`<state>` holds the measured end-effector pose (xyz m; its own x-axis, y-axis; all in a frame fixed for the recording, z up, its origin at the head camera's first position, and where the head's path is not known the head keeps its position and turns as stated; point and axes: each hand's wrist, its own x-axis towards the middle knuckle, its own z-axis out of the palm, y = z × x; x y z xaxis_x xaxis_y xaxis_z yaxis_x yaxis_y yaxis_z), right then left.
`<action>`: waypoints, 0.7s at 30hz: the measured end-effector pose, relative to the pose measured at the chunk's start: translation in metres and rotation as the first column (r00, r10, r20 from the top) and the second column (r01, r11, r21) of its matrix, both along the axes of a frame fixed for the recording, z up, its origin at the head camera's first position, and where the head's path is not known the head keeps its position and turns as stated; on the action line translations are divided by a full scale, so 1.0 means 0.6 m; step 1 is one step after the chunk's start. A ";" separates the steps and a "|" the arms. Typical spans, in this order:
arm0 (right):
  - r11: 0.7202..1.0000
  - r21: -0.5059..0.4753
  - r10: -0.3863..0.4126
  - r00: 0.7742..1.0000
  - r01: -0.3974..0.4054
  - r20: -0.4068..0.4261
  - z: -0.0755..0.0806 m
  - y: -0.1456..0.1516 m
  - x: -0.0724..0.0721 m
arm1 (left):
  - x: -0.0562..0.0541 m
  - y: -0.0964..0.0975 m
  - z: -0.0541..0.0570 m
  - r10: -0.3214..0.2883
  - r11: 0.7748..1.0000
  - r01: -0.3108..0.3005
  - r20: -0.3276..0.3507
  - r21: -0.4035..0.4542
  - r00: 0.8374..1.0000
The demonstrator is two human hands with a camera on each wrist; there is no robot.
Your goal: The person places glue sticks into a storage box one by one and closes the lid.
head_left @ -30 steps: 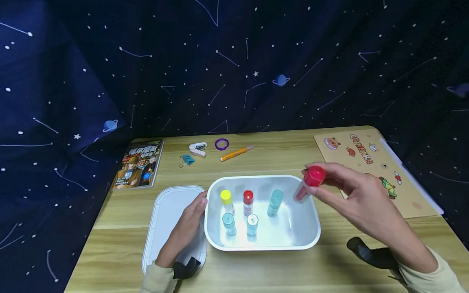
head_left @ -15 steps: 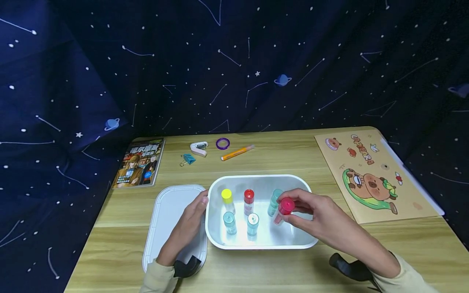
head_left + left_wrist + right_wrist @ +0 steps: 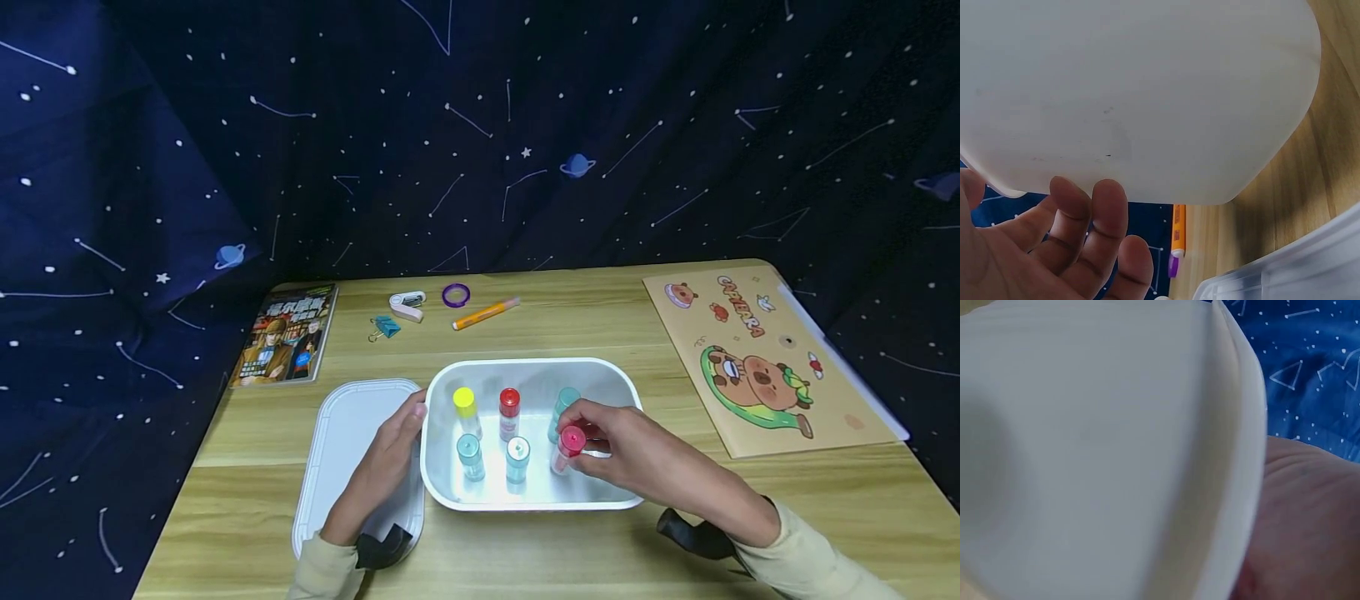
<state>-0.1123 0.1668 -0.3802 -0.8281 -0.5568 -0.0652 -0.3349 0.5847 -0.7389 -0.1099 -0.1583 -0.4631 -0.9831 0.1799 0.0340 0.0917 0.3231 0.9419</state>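
My right hand (image 3: 637,446) pinches the pinkish-red cap of a small clear bottle (image 3: 560,462) inside the white tub (image 3: 431,479). The bottle is nearly upright, close to the tub floor; I cannot tell if it touches. A teal-capped bottle (image 3: 567,398) is partly hidden behind the fingers. To the left stand a yellow-capped bottle (image 3: 465,402), a red-capped bottle (image 3: 509,403), another teal bottle (image 3: 470,457) and a white-capped bottle (image 3: 517,458). My left hand (image 3: 384,454) rests at the tub's left end, its fingertips (image 3: 1109,194) touching the outer wall (image 3: 1166,112).
A white lid (image 3: 348,433) lies under the left forearm. Behind the tub are a binder clip (image 3: 386,326), a white and pink stapler (image 3: 407,306), a purple ring (image 3: 456,294) and an orange marker (image 3: 483,314). A book (image 3: 285,337) lies left, a capybara folder (image 3: 750,358) right.
My right hand has carried the red-capped bottle leftward and down, from above the tub's right end to beside the teal-capped bottle. The left hand stays at the tub's left end.
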 end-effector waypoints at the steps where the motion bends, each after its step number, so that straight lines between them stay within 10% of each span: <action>1: 1.000 0.006 0.001 1.000 -0.001 -0.003 -0.001 -0.001 0.000 | 0.000 0.000 0.000 0.000 1.000 0.000 0.001 -0.001 1.000; 21: 0.984 0.173 -0.020 0.994 0.039 -0.109 -0.011 -0.019 0.007 | 0.000 0.000 -0.001 0.000 1.000 0.000 -0.016 -0.017 1.000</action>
<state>-0.1081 0.1551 -0.3869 -0.8516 -0.5195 -0.0697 -0.3869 0.7127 -0.5852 -0.1100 -0.1584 -0.4638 -0.9825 0.1802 0.0465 0.1063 0.3388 0.9348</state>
